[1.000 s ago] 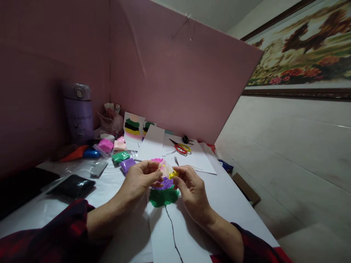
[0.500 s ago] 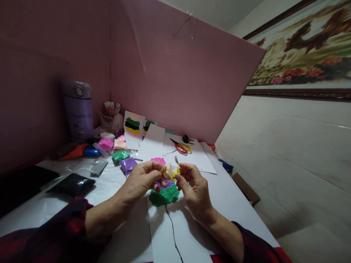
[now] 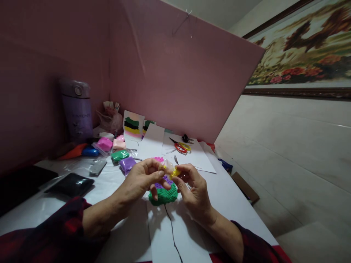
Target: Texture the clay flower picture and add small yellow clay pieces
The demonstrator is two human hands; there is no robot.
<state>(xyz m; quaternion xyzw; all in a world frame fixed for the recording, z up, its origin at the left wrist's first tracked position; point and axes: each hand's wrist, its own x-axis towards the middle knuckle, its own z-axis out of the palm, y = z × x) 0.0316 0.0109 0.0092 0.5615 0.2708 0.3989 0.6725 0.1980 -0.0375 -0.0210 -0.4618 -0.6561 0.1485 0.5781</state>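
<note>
My left hand (image 3: 145,179) pinches a small yellow bit between thumb and forefinger, its other fingers loosely spread. Soft yellow clay (image 3: 175,171) is gripped by the thumb and fingers of my right hand (image 3: 195,188). Between the two hands there is something pale and translucent, perhaps a thin plastic wrapper; its edges are unclear. Below them lies a white sheet of paper (image 3: 161,237) bearing textured green clay (image 3: 163,196), purple clay (image 3: 164,182) and pink clay (image 3: 158,159), partly hidden by my fingers. A thin black line (image 3: 172,230) runs down from the green.
Bagged clay in purple (image 3: 127,165), green (image 3: 120,156), pink (image 3: 105,143) and black (image 3: 71,185) lies to the left. A purple bottle (image 3: 77,113) stands behind. Scissors (image 3: 180,147) rest on white paper, with a small fork (image 3: 176,159) nearby. A pink board (image 3: 175,80) rises at the back.
Both hands have shifted slightly, and the left fingers sit a little higher and nearer the pale material. More of the fork shows clear of my right hand. The yellow clay stays held.
</note>
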